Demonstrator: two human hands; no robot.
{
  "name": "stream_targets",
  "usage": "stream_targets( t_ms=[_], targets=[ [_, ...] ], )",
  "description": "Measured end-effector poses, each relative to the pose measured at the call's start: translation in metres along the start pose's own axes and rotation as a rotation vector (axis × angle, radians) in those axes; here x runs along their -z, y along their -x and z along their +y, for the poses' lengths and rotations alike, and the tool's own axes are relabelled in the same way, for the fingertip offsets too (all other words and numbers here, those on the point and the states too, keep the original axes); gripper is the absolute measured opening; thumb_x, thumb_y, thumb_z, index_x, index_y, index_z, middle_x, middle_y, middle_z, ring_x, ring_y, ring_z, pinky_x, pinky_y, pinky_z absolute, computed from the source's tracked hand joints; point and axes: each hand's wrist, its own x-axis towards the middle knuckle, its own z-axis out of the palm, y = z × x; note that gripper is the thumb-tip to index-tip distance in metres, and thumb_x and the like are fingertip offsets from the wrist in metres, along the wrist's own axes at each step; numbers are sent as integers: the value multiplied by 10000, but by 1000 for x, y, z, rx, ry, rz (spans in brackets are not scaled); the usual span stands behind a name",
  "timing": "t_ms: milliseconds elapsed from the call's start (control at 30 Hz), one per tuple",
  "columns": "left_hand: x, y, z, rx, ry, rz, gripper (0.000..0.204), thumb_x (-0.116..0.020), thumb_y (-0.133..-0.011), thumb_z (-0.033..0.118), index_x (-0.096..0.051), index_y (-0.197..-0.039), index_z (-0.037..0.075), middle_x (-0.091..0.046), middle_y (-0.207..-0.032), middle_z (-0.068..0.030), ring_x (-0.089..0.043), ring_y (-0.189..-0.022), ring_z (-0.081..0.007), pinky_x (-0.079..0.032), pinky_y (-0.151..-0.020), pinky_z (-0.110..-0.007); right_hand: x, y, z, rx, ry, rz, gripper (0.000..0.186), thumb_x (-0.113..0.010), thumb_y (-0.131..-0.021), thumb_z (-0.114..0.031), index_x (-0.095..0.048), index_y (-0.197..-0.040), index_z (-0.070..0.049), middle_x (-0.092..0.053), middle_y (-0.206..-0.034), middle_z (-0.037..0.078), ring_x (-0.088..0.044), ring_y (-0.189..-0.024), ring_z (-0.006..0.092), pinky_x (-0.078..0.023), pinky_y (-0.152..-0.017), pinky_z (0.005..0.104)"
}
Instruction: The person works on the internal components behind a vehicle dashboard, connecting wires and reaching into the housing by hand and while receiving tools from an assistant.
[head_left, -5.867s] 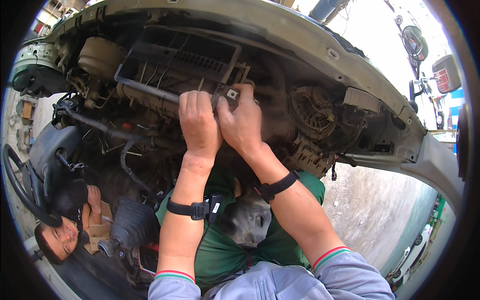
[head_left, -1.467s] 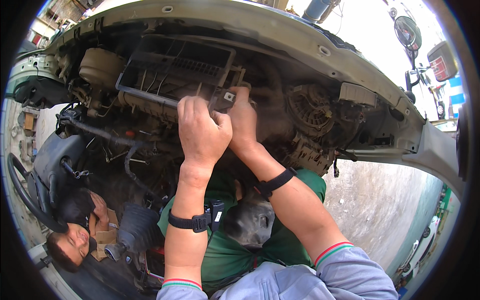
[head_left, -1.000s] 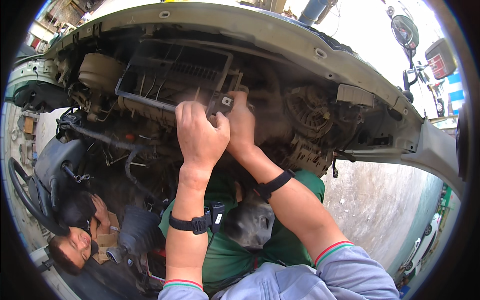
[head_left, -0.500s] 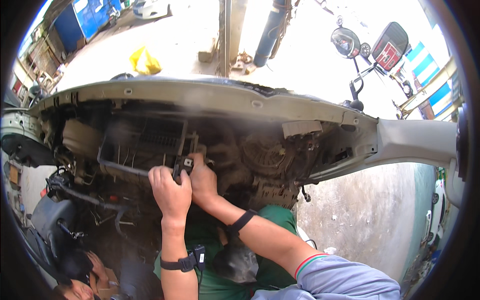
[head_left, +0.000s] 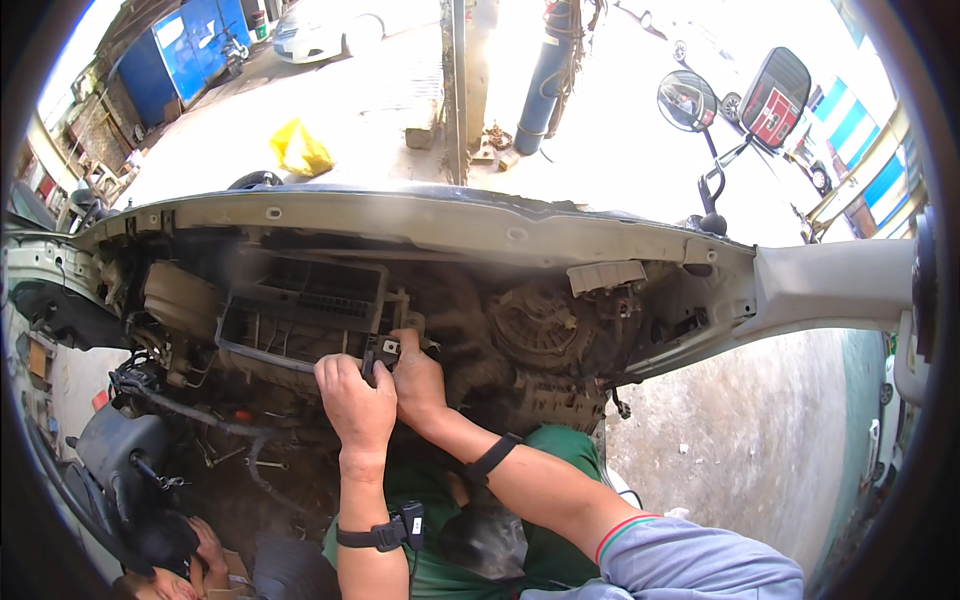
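Inside the stripped dashboard space of a vehicle, both my hands close around a small dark bracket-like part (head_left: 388, 348) with a light square piece bearing a hole. My left hand (head_left: 355, 405) grips it from the left, fingers curled and thumb against it. From the right my right hand (head_left: 420, 388) pinches it, index finger stretched along its far side. The part sits at the right edge of a dark rectangular housing (head_left: 300, 350) with a grille inside. My fingers hide most of it, and I cannot tell whether it is fixed there.
A round blower unit (head_left: 540, 325) lies right of my hands, below a pale box (head_left: 606, 275). The cowl panel (head_left: 400, 208) spans the far side. Wiring (head_left: 190, 405) and a wrench (head_left: 267, 463) are at the left, near a steering column cover (head_left: 125, 440). Another person's hand (head_left: 207, 545) shows lower left.
The view has tilted, so the whole scene sits slightly lower and to the right. Both hands keep their hold on the dark part, with hardly any shift against the housing.
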Motion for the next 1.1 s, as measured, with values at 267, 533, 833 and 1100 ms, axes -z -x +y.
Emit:
stream_targets(
  t_ms=[267,533,833,1100],
  targets=[
    [0,1,1,-10,-6,7,205,-693,-746,85,-515,-736,-15,-554,-838,-181,-515,-934,-383,-439,-852,-473,0,1,4,49,8,17,463,-709,-805,-165,-485,-1190,-37,-674,-811,237,-679,-770,410,-529,-644,456],
    [2,2,0,12,-34,-8,225,-708,-747,103,-533,-794,-32,-566,-870,-190,-515,-970,-390,-440,-873,-475,-4,2,5,46,-5,9,461,-699,-812,-176,-480,-1198,-49,-665,-777,224,-673,-739,411,-522,-623,460],
    [-1,1,3,-11,-22,-29,238,-722,-742,105,-529,-789,-25,-568,-879,-183,-511,-972,-385,-440,-867,-470,0,0,8,50,-13,31,489,-711,-795,-177,-478,-1205,-46,-662,-769,229,-671,-740,415,-520,-626,467],
    [7,-2,6,1,-46,-35,238,-739,-719,129,-549,-758,-8,-581,-879,-208,-534,-950,-413,-442,-867,-493,-1,1,2,51,-72,52,368,-637,-853,-209,-499,-1158,-54,-661,-808,257,-660,-805,454,-518,-680,500]
  ],
)
